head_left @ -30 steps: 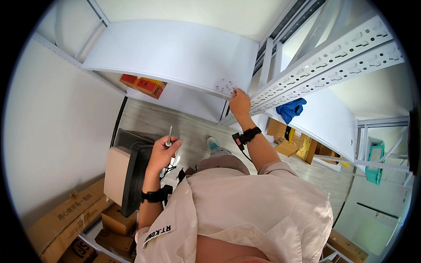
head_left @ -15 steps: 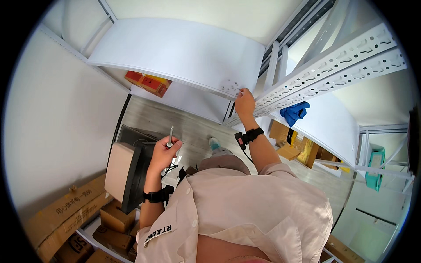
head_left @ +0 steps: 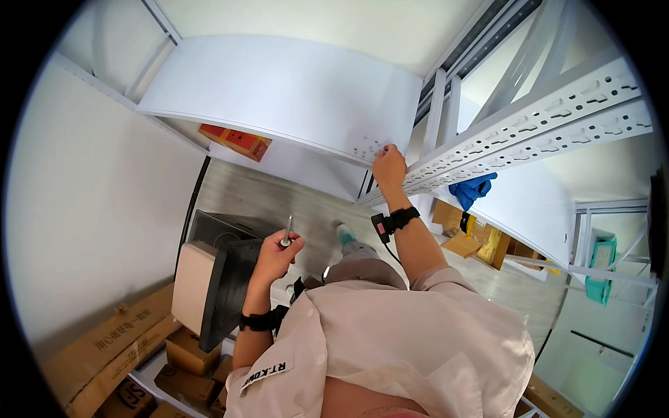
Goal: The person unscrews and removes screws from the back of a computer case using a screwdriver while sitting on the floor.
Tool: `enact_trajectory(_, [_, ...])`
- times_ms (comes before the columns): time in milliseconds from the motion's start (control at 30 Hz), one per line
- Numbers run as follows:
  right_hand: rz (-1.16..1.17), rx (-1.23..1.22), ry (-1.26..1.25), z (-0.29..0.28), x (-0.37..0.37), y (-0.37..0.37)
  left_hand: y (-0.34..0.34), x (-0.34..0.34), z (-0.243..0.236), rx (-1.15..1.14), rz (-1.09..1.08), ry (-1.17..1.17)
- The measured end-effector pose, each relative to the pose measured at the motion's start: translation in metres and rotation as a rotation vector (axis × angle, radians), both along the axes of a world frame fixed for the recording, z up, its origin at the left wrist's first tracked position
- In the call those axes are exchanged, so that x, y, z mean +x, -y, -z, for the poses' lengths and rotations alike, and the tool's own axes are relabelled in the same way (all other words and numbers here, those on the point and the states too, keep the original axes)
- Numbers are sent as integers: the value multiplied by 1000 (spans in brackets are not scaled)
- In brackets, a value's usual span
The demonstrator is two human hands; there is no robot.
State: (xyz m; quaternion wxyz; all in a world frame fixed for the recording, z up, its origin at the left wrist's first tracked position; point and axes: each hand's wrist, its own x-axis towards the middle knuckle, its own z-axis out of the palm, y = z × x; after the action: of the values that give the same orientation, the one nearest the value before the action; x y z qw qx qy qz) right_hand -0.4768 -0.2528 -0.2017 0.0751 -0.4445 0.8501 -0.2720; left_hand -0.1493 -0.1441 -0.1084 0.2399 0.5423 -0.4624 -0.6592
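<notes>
My left hand (head_left: 277, 255) is closed around a screwdriver (head_left: 288, 232), its metal shaft pointing up, beside a beige-and-black appliance (head_left: 189, 285). At the near right corner of the upper white shelf (head_left: 279, 83), my right hand (head_left: 390, 167) has its fingertips pinched at the board, next to several small metal pieces (head_left: 365, 148); what is between them is too small to make out. A perforated white metal upright (head_left: 529, 124) runs just right of this hand.
Red cardboard boxes (head_left: 233, 139) lie under the shelf. A blue cloth (head_left: 471, 188) rests on the right shelf, with open cartons (head_left: 474, 240) below. A teal box (head_left: 599, 272) is far right. Cardboard (head_left: 104, 341) is stacked lower left. My foot (head_left: 345, 233) is on the grey floor.
My left hand with the screwdriver has shifted to the right. My right hand stays pinched at the small pieces on the shelf corner, with slight movement of the fingers.
</notes>
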Motion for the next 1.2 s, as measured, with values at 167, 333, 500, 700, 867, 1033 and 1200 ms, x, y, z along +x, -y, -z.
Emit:
enact_trajectory(167, [9, 27, 62, -7, -1, 2, 18, -28, -3, -14, 112, 41])
enact_trajectory(333, [37, -90, 105, -2, -3, 6, 29, -41, 4, -38, 156, 39])
enact_trajectory(500, [25, -186, 113, 0, -5, 2, 34, -43, 4, -37, 165, 41])
enact_trajectory(700, [-76, -269, 206, -16, 1, -17, 31, -33, 7, -61, 132, 37])
enact_trajectory(867, [-182, -312, 239, -29, 12, -41, 28, -22, 5, -64, 104, 19])
enact_trajectory(1033, [-370, -167, 522, -61, 50, -66, 28, -17, -8, -55, -46, 28])
enact_trajectory(1200, [-632, -140, 859, -81, 120, -92, 25, -26, -6, -125, -254, -110])
